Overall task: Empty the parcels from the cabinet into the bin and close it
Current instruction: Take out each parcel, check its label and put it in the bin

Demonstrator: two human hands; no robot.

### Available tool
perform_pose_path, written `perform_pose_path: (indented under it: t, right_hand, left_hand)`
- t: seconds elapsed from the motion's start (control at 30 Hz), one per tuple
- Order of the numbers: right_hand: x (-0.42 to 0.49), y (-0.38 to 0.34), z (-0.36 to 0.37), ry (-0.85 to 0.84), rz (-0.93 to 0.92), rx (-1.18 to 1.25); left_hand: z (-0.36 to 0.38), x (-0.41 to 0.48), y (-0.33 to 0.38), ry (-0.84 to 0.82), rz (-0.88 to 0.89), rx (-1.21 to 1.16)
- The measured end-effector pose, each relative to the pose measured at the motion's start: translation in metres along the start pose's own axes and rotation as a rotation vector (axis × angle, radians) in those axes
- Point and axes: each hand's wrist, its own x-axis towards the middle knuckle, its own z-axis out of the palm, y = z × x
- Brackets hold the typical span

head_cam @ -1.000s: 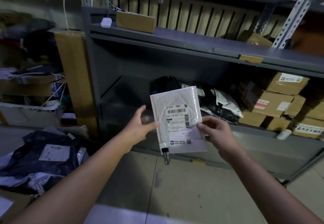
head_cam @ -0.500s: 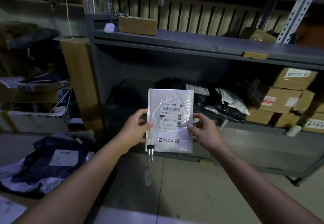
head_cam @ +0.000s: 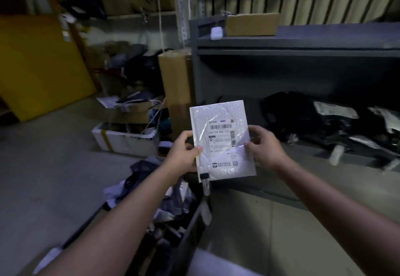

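Head view: left hand [head_cam: 181, 152] and right hand [head_cam: 265, 146] pinch the white parcel [head_cam: 220, 139] by its side edges, before the cabinet [head_cam: 281, 76]. Swing it left over what seems the dark bin [head_cam: 191, 230]; release both grips together.

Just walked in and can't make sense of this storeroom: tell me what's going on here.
A person is holding a white bubble mailer upright, label toward the camera. The left hand grips its left edge and the right hand pinches its right edge. It is in front of the grey cabinet, whose lower shelf holds more dark and silver parcels. The bin below the left arm has bags in it. The mailer is not yet in the bin.
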Motion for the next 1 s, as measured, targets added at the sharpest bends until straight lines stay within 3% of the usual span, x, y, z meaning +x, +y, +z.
perform_pose_path:
  t: [0.43,0.7,1.0]
  right_hand:
    - [0.098,-0.031,0.187,-0.265,-0.200,-0.241]
    - [0.149,0.021,0.297,-0.544,-0.293,-0.301]
    - [0.167,0.094,0.370,-0.672,-0.291,-0.341]
  left_hand:
    - [-0.123,0.051,-0.091,0.309,-0.168,-0.227]
    - [-0.168,0.089,-0.191,0.446,-0.329,-0.242]
    - [-0.176,0.111,-0.279,0.445,-0.484,-0.203]
